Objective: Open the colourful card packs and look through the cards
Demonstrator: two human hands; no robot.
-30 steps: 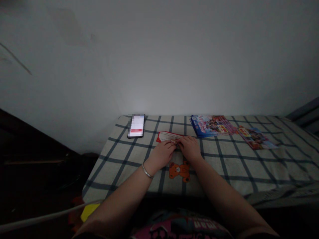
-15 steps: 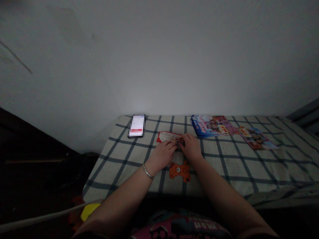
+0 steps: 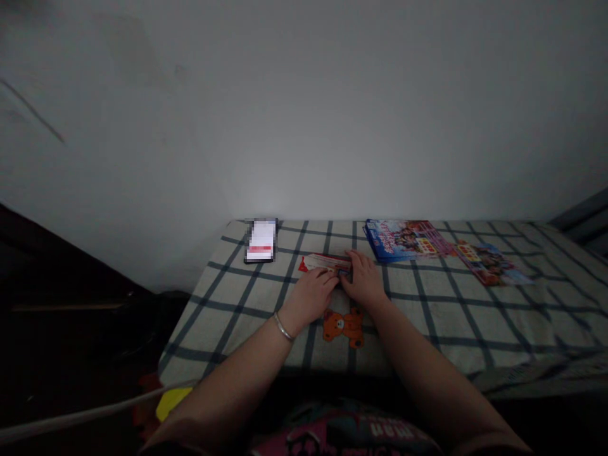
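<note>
Left hand [image 3: 311,296], right hand [image 3: 363,283]: curved fingers on red-and-white flat paper strip [image 3: 323,261], pinch cannot be told | strip's print: unreadable | pink-and-dark printed fabric shirt [image 3: 342,437]: "man"

Paper [image 3: 319,261] is touched by left hand [image 3: 311,292] and right hand [image 3: 363,282], fingertips close together. Bracelet [image 3: 284,327] is worn on left wrist. Bear [image 3: 342,327] is seen between forearms. Surface [image 3: 251,294] is covered by checked cloth; phone [image 3: 260,240] is placed far left, stacked leaflets [image 3: 401,239] right.
</note>
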